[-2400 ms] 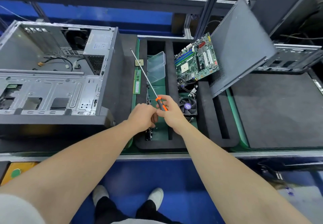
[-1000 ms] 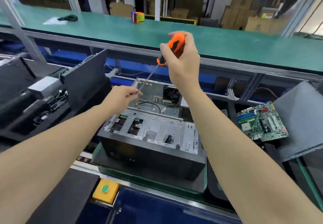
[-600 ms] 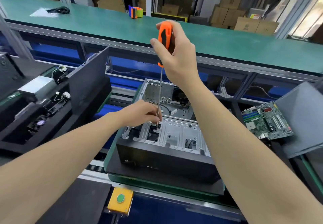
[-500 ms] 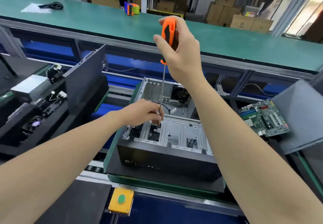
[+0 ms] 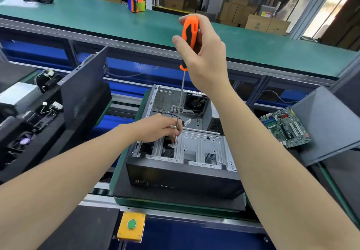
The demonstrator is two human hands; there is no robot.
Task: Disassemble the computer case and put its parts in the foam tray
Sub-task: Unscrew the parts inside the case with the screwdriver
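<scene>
The long green bench [image 5: 87, 21] runs across the back, behind everything else. In front of you the computer case [image 5: 181, 179] lies on its side with the open face up, on a black foam pad [image 5: 175, 197]. Its dark front faces you and its rear fan is at the far end.

To your left a dark side panel [image 5: 83, 93] stands tilted in a foam tray [image 5: 54, 144], which also holds a silver power supply [image 5: 17, 95] and some cabled parts. To your right a grey panel [image 5: 329, 125] leans back, and the green motherboard [image 5: 286, 130] is propped against it. A yellow box with a green button [image 5: 131, 226] sits on the near rail below the case.

Your right hand [image 5: 206, 54] is up above the case, with fingers and thumb curled round the orange handle of the screwdriver [image 5: 190, 29], which stands nearly upright. Your left hand [image 5: 157, 127] is low over the case's metal drive cage [image 5: 200, 146], its fingertips pinching the thin shaft just above the tip. The tip meets the cage beside a cut-out — whether a screw sits under it is too small to tell.
</scene>
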